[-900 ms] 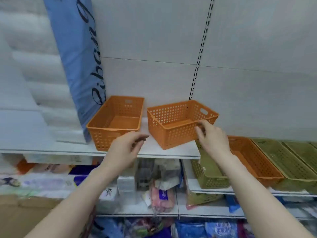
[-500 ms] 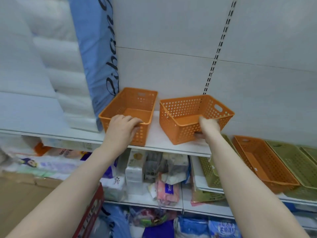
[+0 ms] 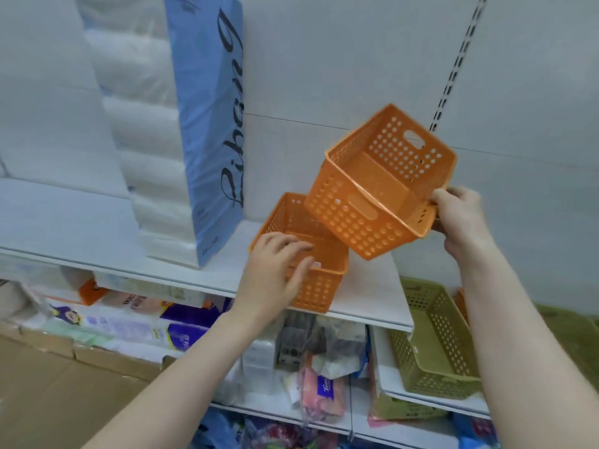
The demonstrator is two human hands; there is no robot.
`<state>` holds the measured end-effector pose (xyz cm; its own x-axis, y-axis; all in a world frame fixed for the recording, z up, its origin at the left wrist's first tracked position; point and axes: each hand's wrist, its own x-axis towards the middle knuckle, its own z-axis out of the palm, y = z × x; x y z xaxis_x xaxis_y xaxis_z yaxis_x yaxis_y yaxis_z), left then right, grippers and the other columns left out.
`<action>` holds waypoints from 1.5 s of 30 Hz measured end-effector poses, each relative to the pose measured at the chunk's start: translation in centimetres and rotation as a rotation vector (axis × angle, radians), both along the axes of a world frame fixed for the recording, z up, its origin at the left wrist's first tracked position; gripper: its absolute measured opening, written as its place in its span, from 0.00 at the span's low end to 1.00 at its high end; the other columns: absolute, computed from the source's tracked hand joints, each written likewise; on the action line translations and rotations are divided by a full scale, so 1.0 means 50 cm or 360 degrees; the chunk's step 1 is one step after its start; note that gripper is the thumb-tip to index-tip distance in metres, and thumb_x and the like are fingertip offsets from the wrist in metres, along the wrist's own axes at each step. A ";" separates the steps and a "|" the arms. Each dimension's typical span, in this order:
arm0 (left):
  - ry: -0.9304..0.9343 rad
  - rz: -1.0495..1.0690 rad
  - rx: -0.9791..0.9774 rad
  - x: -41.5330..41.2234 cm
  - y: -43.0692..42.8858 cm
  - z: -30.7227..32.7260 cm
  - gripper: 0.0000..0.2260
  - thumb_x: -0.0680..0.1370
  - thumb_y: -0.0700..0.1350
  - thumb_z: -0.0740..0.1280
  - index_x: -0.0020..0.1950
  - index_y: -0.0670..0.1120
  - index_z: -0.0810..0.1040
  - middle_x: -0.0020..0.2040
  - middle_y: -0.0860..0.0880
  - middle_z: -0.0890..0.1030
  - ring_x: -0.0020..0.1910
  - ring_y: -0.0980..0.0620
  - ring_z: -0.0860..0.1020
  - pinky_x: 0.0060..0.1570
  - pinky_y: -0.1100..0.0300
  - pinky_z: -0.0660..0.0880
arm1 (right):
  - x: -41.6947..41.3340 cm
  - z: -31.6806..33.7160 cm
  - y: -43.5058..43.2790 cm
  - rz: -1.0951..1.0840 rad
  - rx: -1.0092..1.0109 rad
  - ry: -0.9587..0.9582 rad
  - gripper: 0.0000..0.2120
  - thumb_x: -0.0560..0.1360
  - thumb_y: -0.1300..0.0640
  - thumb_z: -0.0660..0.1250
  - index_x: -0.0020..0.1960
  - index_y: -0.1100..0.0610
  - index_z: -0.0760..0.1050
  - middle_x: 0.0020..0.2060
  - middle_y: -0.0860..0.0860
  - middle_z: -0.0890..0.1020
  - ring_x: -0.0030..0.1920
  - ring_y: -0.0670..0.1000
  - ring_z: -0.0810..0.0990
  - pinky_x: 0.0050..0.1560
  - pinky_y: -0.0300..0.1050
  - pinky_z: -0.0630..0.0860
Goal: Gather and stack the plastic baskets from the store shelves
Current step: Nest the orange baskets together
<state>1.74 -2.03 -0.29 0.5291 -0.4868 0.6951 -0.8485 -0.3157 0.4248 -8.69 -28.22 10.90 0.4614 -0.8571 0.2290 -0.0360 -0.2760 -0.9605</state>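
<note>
1. raised orange basket (image 3: 379, 189): tilted, in the air above the shelf (image 3: 194, 273), rim corner gripped by right hand (image 3: 460, 218).
2. second orange basket (image 3: 324, 251): standing on the shelf, near rim clasped by left hand (image 3: 275, 273), fingers curled inside.

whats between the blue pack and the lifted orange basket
The other orange basket, on the shelf, gripped by the left hand; head view.

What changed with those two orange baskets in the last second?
The right hand took hold of the right basket, lifted it off the shelf and swung it, tilted, leftward above the left basket. The left hand now grips the left basket, which stayed on the shelf.
</note>
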 end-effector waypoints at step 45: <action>0.1303 -0.0992 0.0305 -0.393 -0.463 -0.068 0.25 0.75 0.54 0.70 0.71 0.59 0.68 0.64 0.53 0.73 0.59 0.57 0.77 0.60 0.50 0.77 | -0.603 -0.314 -0.243 -0.0260 -0.0079 0.0593 0.12 0.79 0.60 0.58 0.54 0.53 0.78 0.44 0.54 0.85 0.45 0.58 0.83 0.49 0.59 0.80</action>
<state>-17.92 -25.18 -3.71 0.4210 -0.8991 0.1203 -0.3599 -0.0438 0.9320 -38.83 -40.35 -4.77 0.3793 -0.9181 0.1150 -0.4259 -0.2836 -0.8592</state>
